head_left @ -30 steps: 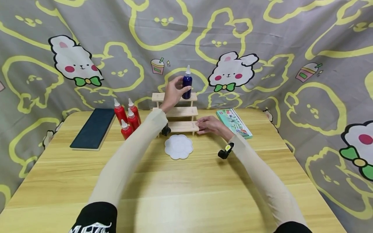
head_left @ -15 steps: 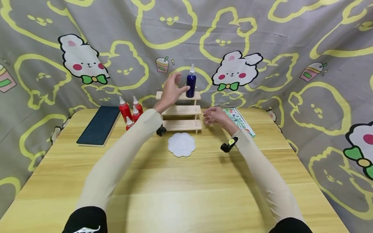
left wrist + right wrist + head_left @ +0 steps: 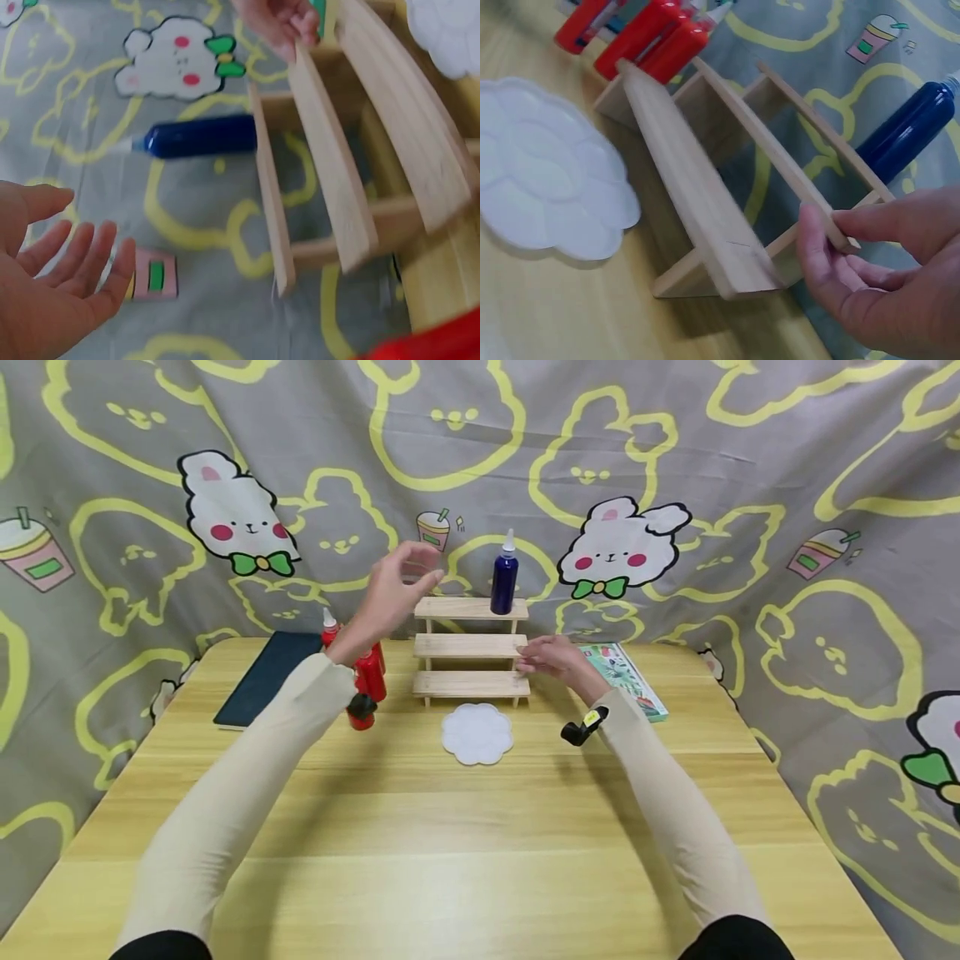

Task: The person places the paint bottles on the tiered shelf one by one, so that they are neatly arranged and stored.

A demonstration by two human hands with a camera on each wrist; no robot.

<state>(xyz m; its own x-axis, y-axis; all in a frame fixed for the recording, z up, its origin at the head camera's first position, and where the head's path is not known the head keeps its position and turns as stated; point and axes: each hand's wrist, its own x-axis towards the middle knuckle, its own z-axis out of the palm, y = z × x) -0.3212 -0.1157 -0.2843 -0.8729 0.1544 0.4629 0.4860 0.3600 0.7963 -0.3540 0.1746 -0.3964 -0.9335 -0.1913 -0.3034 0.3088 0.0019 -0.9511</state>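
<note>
A dark blue squeeze bottle (image 3: 505, 580) with a clear pointed nozzle stands upright at the right end of the top tier of a small three-tier wooden rack (image 3: 471, 646). To the left of the bottle, my left hand (image 3: 395, 589) is raised in the air with nothing in it, fingers spread and loosely bent. My right hand (image 3: 900, 262) pinches the right end of the rack's middle tier between thumb and fingers. Several red squeeze bottles (image 3: 370, 677) with pointed tips stand left of the rack, partly hidden behind my left wrist in the head view.
In front of the rack lies a white flower-shaped palette (image 3: 477, 734). A dark flat board (image 3: 272, 678) is at the back left of the wooden table (image 3: 480, 843). Beside my right hand lies a green illustrated box (image 3: 624, 679). A patterned curtain hangs close behind.
My left hand has let go of the blue bottle and moved left, away from it. The right hand came off the rack's lower tier and took hold of the middle one.
</note>
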